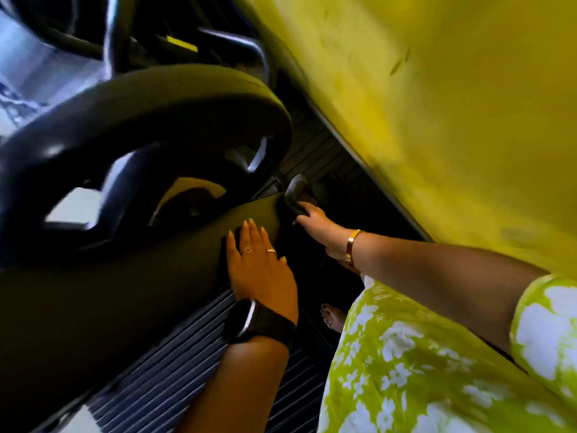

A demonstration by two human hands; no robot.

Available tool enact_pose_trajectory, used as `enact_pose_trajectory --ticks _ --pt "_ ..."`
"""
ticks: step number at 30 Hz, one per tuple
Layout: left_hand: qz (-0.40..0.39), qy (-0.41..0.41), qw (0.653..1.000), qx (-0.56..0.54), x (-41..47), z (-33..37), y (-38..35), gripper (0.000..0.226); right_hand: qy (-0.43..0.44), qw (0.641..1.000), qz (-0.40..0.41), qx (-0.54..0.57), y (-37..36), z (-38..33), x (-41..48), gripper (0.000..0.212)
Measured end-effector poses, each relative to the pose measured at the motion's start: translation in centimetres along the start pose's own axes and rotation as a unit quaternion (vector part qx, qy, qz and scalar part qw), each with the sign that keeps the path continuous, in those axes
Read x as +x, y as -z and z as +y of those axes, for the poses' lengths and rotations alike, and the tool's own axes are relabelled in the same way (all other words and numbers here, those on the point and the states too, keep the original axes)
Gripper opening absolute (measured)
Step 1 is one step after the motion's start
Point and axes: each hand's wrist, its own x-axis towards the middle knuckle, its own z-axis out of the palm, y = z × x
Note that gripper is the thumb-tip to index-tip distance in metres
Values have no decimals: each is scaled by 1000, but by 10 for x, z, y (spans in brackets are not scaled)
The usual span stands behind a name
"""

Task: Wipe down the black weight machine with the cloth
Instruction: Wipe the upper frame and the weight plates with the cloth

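Two hands: the left hand (256,267) lies flat, fingers straight, on the black padded weight machine (125,292), holding nothing. Just beyond those fingers, the right hand (313,221) pinches a crumpled dark grey cloth (296,195) at the machine's far end, and the machine's length runs back leftward from there.

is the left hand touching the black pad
Touching. The head view shows the left hand lying flat on the black pad, fingers straight.
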Motion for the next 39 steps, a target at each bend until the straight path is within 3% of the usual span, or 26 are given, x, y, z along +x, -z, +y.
enact_pose_trajectory --ticks 3,7,12,15,21,24,30,35,39 --pt "32 32 999 -1 -34 -29 1 61 19 999 -28 27 -22 -24 -49 41" --pt "74 72 995 3 -83 -69 3 58 42 996 -68 34 -49 -42 -106 58" --pt "147 111 983 6 -145 -118 2 56 91 992 -83 15 -79 -65 -168 55" --pt "203 145 968 3 -178 -140 -6 56 184 979 -78 -37 -100 -80 -200 62" --pt "303 187 934 33 -239 -189 -17 56 299 946 -108 -63 -141 -118 -279 45" --pt "396 245 883 53 -270 -214 -31 54 334 928 -139 -83 -158 -134 -308 49" --pt "568 313 758 67 -331 -284 -45 45 473 846 -219 -113 -179 -167 -376 50" --pt "626 380 675 86 -373 -327 -59 43 587 755 -226 -186 -203 -189 -420 62" --pt "651 462 601 42 -398 -357 -62 50 704 638 -171 -263 -226 -208 -463 63"
